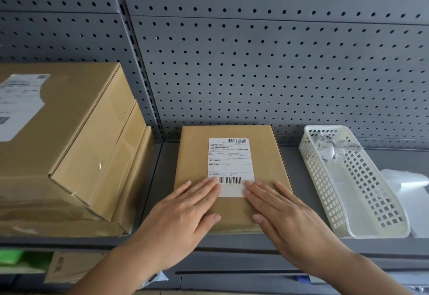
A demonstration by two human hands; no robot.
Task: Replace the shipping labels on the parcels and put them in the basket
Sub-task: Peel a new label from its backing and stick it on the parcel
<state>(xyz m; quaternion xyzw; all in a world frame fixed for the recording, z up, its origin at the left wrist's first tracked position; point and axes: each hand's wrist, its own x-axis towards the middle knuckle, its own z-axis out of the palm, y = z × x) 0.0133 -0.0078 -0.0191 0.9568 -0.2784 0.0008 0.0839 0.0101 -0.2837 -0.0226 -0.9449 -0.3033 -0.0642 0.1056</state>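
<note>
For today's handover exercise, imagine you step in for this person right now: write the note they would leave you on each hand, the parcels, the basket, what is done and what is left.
Left hand: open, flat on the parcel, fingertips on the lower left corner of the shipping label.
Right hand: open, flat, fingertips at the label's lower right corner.
The parcel lies flat on the grey shelf, between the stack of cardboard boxes and the white basket.
Done: label laid on this parcel; crumpled paper scraps lie in the basket's far end.
Left: finish pressing the label, put the parcel in the basket, then handle the stacked boxes.

Label's lower corners under flat fingers.
</note>
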